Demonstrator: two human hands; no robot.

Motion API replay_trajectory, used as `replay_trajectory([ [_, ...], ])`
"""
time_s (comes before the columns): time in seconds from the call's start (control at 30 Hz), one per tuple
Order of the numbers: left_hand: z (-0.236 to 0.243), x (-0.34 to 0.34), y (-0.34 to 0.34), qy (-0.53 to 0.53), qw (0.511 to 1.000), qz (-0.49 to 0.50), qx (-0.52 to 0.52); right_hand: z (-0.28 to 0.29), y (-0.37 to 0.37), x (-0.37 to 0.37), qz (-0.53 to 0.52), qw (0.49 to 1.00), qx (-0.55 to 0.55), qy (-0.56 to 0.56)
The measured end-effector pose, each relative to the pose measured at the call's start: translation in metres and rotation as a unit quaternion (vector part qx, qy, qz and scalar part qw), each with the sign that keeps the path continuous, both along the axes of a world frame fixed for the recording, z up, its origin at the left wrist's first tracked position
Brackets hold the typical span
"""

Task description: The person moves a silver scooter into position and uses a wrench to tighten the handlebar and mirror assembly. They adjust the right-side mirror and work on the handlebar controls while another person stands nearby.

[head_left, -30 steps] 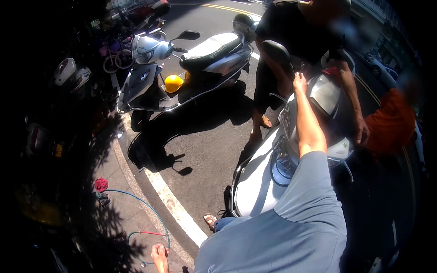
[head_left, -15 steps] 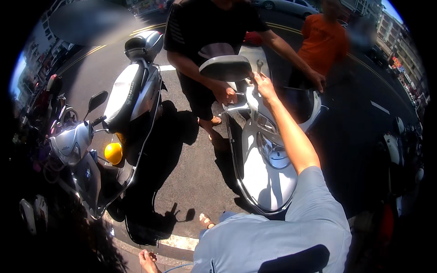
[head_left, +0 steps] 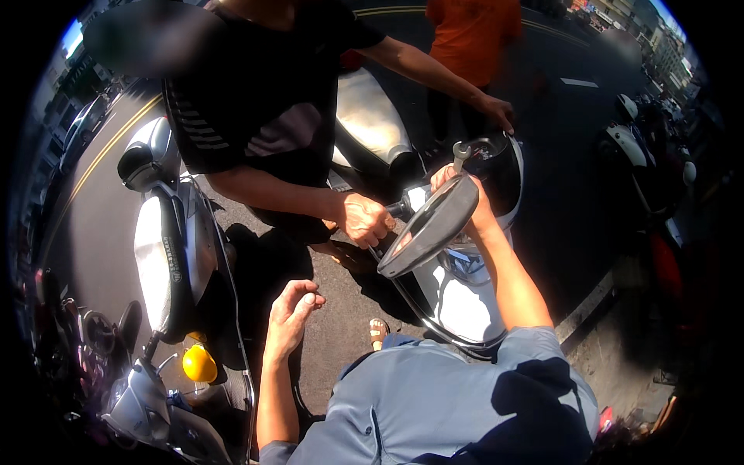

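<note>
My right hand (head_left: 459,186) is closed on a wrench (head_left: 461,155), whose open jaw sticks up above the fingers. It is behind the mirror (head_left: 434,229) of the white scooter (head_left: 457,306), and the mirror hides part of the hand. My left hand (head_left: 288,316) is raised between the two scooters, its thumb and fingers curled together. Whatever is between them, if anything, is too small to tell. Another person's hand (head_left: 364,221) grips the handlebar close to the mirror. That person's other hand (head_left: 496,112) is by the scooter's far side.
A silver scooter (head_left: 198,248) with a yellow helmet (head_left: 199,363) stands on my left. A person in black (head_left: 256,101) leans across the white scooter, and someone in orange (head_left: 473,39) is behind. More parked scooters (head_left: 632,147) line the right.
My left hand has risen from the low left toward the middle. The mirror now appears tilted, in front of my right hand, which still holds the wrench. The view has shifted.
</note>
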State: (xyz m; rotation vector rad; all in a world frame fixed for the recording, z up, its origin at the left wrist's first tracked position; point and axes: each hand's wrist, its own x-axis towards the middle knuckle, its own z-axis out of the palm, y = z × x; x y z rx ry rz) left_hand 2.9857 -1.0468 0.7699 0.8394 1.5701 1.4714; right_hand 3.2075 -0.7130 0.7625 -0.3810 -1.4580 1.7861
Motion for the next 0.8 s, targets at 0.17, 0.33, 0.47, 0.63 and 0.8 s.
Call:
replay_trajectory([
  [0.17,0.05,-0.02,0.172,0.032,0.962,-0.268,0.037,0.017,-0.022,-0.014,-0.127,0.988,0.076,-0.051],
  [0.33,-0.003,-0.01,0.332,0.069,0.866,-0.477,0.135,0.037,-0.053,-0.018,-0.27,0.947,0.144,-0.098],
  [0.47,-0.01,-0.004,0.374,0.017,0.766,-0.635,0.096,-0.001,-0.094,0.015,-0.395,0.899,0.0,-0.187],
  [0.63,-0.007,0.008,0.376,0.209,0.75,-0.573,0.256,-0.068,-0.188,0.009,-0.529,0.809,-0.188,-0.174],
  [0.8,0.002,0.037,0.364,0.075,0.765,-0.624,0.141,-0.085,-0.229,-0.033,-0.601,0.743,-0.241,-0.169],
])
